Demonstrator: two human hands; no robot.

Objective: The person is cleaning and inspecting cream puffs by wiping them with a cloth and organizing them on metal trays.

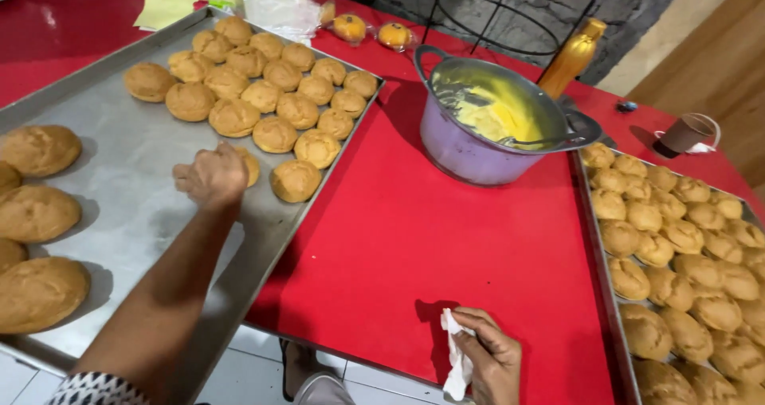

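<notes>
Reaching across the large metal tray (143, 206) left of the purple pot (470, 146), the left hand (211, 175) is curling its fingers around a small golden bun (249, 166), apparently picking it from the rows of buns (271, 94) packed together further up the tray. Larger buns (36, 214) are sitting along the tray's left edge. Nearer the viewer than the pot, the right hand (490, 357) is pinching a crumpled white tissue (456, 357) against the red table (414, 245). Right of the pot, another tray (599, 237) is holding more buns.

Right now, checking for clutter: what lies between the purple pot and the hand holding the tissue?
Head view: only bare red table between pot and right hand.
</notes>
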